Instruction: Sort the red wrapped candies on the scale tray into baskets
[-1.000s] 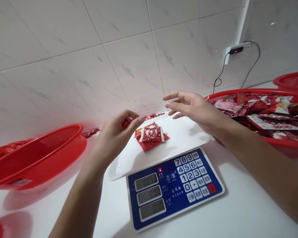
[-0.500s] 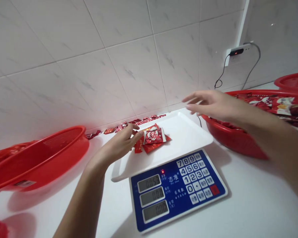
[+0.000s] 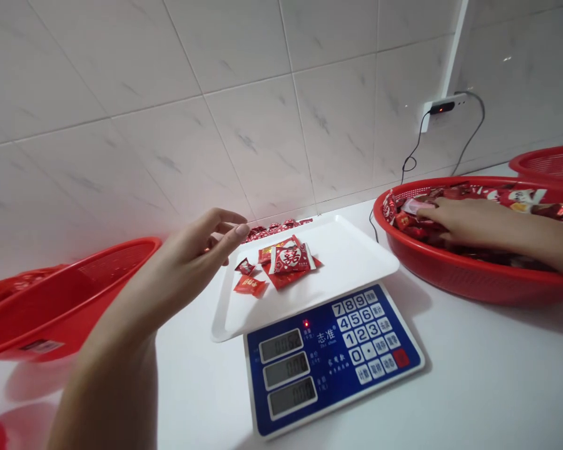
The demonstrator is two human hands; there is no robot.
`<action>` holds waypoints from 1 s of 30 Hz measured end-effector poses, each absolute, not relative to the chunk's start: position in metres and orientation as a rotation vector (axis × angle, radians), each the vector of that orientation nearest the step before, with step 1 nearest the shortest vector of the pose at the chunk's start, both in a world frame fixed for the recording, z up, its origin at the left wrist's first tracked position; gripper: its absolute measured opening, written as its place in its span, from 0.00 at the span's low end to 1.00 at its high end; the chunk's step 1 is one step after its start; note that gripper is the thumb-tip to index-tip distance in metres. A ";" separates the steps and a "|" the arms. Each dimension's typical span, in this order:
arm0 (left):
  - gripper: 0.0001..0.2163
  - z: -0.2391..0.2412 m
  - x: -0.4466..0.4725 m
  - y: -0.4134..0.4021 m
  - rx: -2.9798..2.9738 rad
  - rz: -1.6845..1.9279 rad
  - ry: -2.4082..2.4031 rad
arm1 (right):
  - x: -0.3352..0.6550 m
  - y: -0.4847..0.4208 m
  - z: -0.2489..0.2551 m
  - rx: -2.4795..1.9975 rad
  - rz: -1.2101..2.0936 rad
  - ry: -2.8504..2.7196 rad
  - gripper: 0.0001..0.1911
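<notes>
On the white tray [image 3: 356,250] of the electronic scale [image 3: 331,356] lie several red-wrapped sweets. A white-ended red packet [image 3: 291,257] tops the pile, with a small red packet [image 3: 251,286] and a dark red sweet [image 3: 244,267] to its left. Over the tray's left edge hovers my left hand [image 3: 206,240], open, fingers loosely apart and holding nothing. My right hand [image 3: 464,219] reaches into the red basket [image 3: 478,287], among many wrapped sweets. Its fingertips are partly hidden there, close to a pale pink wrapper [image 3: 416,206]; I cannot tell whether they grip anything.
At the left stands another red basket [image 3: 89,312]. A row of red sweets [image 3: 276,229] lies along the tiled wall behind the tray. A further red basket [image 3: 548,162] is at the far right. A black cable [image 3: 407,164] hangs from a wall socket strip.
My right hand has moved right and down into the basket of sweets. My left hand has drawn back left from the pile, uncovering two small sweets on the tray. The scale's top reading has changed.
</notes>
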State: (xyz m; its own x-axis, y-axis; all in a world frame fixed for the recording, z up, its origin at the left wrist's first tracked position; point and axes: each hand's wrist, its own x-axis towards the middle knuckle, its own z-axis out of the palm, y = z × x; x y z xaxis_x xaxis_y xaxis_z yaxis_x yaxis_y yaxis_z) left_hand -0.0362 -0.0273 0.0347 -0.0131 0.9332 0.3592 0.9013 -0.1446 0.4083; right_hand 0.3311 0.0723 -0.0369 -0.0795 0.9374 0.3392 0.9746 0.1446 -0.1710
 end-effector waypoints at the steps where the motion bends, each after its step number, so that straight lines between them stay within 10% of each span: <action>1: 0.20 0.034 -0.036 -0.027 2.160 0.880 2.025 | 0.331 0.071 -0.033 -1.911 -0.171 -2.149 0.22; 30: 0.22 0.016 -0.043 -0.004 2.123 0.979 1.867 | 0.336 0.058 0.005 -2.092 -0.023 -1.708 0.12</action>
